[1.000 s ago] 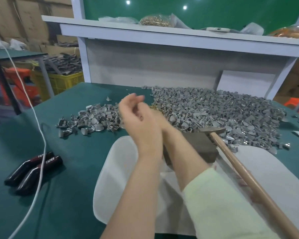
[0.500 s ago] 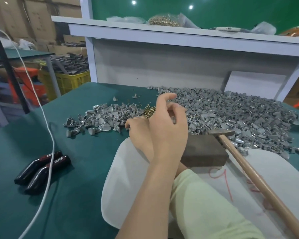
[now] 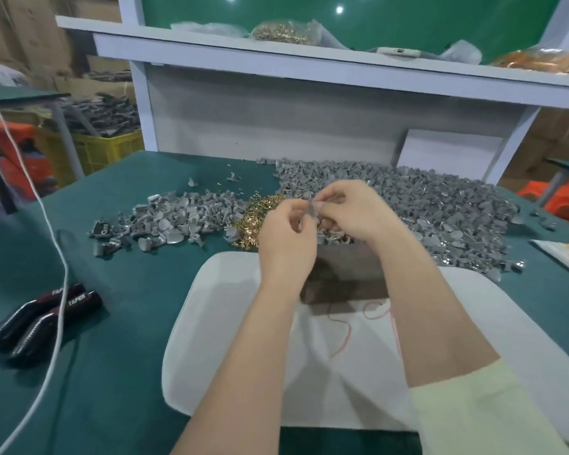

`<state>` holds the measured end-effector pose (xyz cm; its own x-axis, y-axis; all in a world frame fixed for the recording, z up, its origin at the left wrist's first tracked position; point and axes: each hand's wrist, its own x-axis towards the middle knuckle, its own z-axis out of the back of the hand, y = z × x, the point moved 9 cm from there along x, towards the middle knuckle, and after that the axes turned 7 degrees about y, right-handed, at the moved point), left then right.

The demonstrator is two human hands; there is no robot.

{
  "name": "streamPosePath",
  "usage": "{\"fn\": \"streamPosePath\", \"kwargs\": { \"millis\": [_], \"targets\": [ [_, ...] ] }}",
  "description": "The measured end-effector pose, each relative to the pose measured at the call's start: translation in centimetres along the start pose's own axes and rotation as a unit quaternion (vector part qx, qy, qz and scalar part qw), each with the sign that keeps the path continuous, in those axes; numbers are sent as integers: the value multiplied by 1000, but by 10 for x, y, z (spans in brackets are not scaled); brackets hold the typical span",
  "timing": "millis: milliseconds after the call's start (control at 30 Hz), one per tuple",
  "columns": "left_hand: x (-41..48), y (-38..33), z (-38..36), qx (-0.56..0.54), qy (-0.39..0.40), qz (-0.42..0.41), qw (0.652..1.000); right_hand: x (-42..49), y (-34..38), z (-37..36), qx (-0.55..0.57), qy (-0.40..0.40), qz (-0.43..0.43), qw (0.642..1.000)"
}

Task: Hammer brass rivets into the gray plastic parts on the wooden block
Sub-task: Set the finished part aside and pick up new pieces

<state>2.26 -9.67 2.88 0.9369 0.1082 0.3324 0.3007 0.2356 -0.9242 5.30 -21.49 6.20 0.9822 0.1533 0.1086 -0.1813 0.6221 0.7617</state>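
Two hands: left hand [image 3: 286,239] and right hand [image 3: 353,211] are both up over the block, fingertips pinched on one small gray part [image 3: 312,210]. Can't tell if a rivet is already in it, too blurry.
Gray part: in the air between the fingertips, above the far edge of the wooden block [image 3: 345,277], not set down on it yet.
Rivets: loose brass rivets [image 3: 260,213] heaped at 10 o'clock from the block, just beside the left hand.
Spare parts: big gray pile [image 3: 440,208] from 12 to 2 o'clock, smaller pile [image 3: 171,220] out around 9 to 10.
Underneath: block sits on a white pad [image 3: 230,323] on the green table [image 3: 128,290].
Further out: black-handled pliers [image 3: 43,318] and a white cable [image 3: 58,257] at 8 o'clock.
What could go wrong: my guess, a fingertip-only hold on something that tiny means it slips and vanishes into the piles. Or the rivet seats crooked and bends when hit. Fingers near the part could catch a blow too.
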Motion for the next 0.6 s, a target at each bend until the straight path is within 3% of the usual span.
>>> {"fn": "streamPosePath", "kwargs": {
  "millis": [133, 333, 400, 467, 533, 600],
  "targets": [
    [-10, -4, -40, 30, 133, -20, 990, -23, -23, 22, -34, -4, -20, 999],
    [-16, -6, -57, 122, 157, -50, 979, -38, -32, 25, -23, 11, -28, 999],
    [-14, -5, -49, 97, 127, -44, 986, -36, -32, 28, 33, -19, -15, 999],
    [-8, -4, -27, 59, 48, -21, 997, -30, -36, 33, 72, -81, -11, 994],
    [-4, 5, 0, -58, -52, 18, 997, -20, -35, 27, 17, -117, -15, 993],
    [-4, 16, 16, -206, -114, 57, 970, -7, -25, -1, -75, -69, -13, 995]
  ]
}}
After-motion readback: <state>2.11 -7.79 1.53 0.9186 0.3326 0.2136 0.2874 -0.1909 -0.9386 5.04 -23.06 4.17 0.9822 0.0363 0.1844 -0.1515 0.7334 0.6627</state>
